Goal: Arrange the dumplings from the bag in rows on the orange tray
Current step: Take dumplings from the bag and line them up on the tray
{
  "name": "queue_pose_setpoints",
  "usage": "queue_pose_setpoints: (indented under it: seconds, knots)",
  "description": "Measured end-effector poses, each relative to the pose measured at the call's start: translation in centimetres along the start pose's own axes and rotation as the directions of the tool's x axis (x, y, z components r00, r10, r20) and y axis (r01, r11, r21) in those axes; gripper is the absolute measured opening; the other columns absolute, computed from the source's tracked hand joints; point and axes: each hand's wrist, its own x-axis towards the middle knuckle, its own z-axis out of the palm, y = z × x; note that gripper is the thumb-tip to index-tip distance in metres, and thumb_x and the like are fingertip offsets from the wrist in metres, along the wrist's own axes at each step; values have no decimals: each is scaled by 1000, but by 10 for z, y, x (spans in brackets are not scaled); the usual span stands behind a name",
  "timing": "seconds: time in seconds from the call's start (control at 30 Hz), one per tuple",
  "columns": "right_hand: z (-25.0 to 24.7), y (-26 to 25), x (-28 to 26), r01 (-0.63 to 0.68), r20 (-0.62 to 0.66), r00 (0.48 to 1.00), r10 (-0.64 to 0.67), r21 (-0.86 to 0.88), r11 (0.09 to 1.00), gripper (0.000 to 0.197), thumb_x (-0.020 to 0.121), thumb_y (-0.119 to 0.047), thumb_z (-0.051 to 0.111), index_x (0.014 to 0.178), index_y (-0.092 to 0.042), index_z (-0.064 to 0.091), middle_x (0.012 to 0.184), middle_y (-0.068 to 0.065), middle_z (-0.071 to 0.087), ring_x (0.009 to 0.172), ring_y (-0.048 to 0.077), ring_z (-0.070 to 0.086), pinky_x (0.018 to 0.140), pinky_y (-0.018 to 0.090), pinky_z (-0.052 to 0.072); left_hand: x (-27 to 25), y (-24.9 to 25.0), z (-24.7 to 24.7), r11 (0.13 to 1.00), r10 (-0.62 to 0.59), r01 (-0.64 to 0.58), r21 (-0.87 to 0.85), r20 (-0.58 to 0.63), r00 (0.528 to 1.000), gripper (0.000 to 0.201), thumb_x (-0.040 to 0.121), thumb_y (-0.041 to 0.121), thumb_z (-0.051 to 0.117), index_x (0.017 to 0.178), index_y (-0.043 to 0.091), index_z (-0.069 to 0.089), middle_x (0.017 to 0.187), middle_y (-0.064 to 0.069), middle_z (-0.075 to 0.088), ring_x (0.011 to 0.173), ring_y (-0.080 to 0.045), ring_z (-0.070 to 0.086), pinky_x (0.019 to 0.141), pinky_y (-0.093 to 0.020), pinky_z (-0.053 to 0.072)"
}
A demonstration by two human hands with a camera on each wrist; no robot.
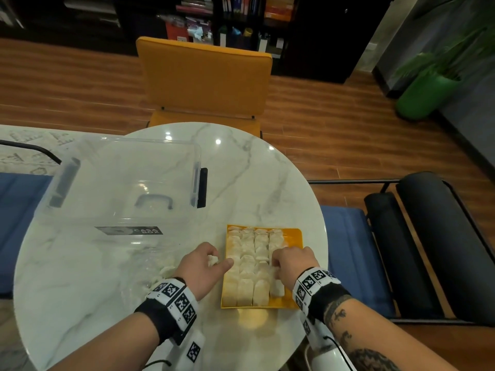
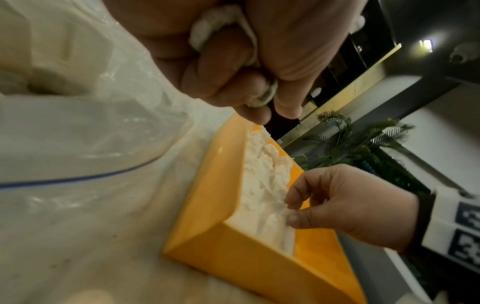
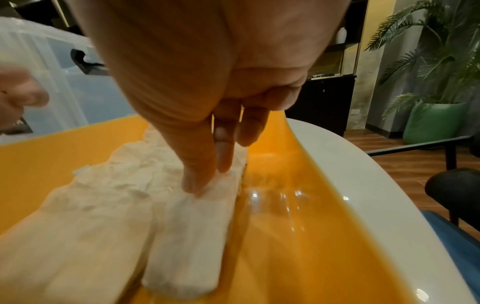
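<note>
An orange tray (image 1: 294, 238) lies on the marble table in front of me, holding several white dumplings (image 1: 247, 263) in neat rows; its right strip is bare. My right hand (image 1: 276, 266) reaches down into the tray, thumb and forefinger pinching a dumpling (image 3: 226, 183) in the rightmost row. Just left of the tray, my left hand (image 1: 214, 259) hovers with its fingers curled round another dumpling (image 2: 215, 22). The clear plastic bag (image 2: 78, 144) with more dumplings sits left of that hand.
A big clear storage box (image 1: 120, 183) stands on the round marble table (image 1: 241, 170) behind the bag. An orange chair (image 1: 206, 76) is across the table, a black padded chair (image 1: 428, 236) to the right, and the table edge is close beside the tray.
</note>
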Motion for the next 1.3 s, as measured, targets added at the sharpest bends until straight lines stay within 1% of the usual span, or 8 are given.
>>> queue_pose_setpoints:
  seconds: [0.1, 0.3, 0.5, 0.63, 0.73, 0.83, 1.13, 1.3]
  knots:
    - [-12, -6, -11, 43, -113, 993, -20, 207, 977, 19, 90, -36, 63, 108, -32, 63, 112, -9, 64, 104, 15, 57, 94, 33, 43, -2, 8, -2, 996, 10, -7, -90, 36, 999, 40, 75, 51, 77, 95, 28, 51, 84, 2, 65, 76, -13, 63, 67, -29, 50]
    - [-43, -52, -46, 214, -224, 973, -64, 752, 624, 20, 81, -47, 74, 92, -32, 70, 91, -14, 70, 68, -12, 54, 66, 11, 38, -17, 33, 1, 981, 188, -177, -84, 154, 970, 52, 75, 41, 80, 108, 27, 42, 88, 1, 67, 71, -3, 63, 58, -11, 42]
    - [-37, -65, -55, 240, -291, 957, -5, 779, 580, 17, 87, -36, 70, 72, -31, 64, 78, -9, 70, 77, 4, 62, 74, 24, 49, -28, 43, -4, 970, 243, -233, -73, 176, 954, 51, 68, 45, 80, 103, 30, 47, 85, 5, 66, 73, -7, 63, 60, -20, 45]
    - [-39, -56, -62, 228, -322, 936, 140, 862, 453, 16, 92, -31, 66, 77, -28, 61, 75, -8, 65, 71, 8, 59, 70, 25, 47, -37, 41, -6, 960, 276, -265, -91, 154, 949, 42, 72, 55, 72, 74, 20, 50, 65, 3, 54, 60, -15, 49, 62, -33, 44]
    - [-45, -52, -72, 235, -352, 920, 173, 847, 476, 13, 93, -32, 66, 81, -26, 62, 73, -10, 63, 65, 2, 55, 62, 15, 42, -37, 34, -4, 943, 280, -242, -229, 150, 948, 53, 70, 63, 64, 79, 11, 57, 80, -12, 71, 78, -30, 67, 76, -48, 55]
    - [-51, -50, -80, 270, -384, 910, 157, 835, 479, 8, 90, -31, 70, 89, -24, 67, 80, -6, 69, 71, 3, 61, 63, 14, 47, -40, 39, -5, 923, 295, -246, -297, 133, 946, 43, 75, 51, 71, 82, 10, 64, 84, -11, 74, 83, -26, 71, 82, -51, 55]
    - [-51, -40, -84, 292, -415, 908, 64, 734, 613, 7, 89, -27, 71, 88, -32, 66, 81, -12, 68, 78, 1, 62, 69, 10, 46, -45, 43, -3, 916, 310, -251, -314, 157, 938, 10, 81, 25, 78, 83, 19, 71, 78, -1, 76, 76, -16, 71, 73, -26, 54]
    - [-40, -34, -85, 244, -381, 922, 73, 716, 654, 9, 91, -26, 68, 100, -26, 69, 87, -14, 68, 85, 2, 63, 77, 15, 48, -35, 35, 4, 941, 253, -209, -265, 144, 957, 20, 78, 37, 80, 89, 26, 68, 78, -2, 75, 73, -11, 71, 70, -20, 50]
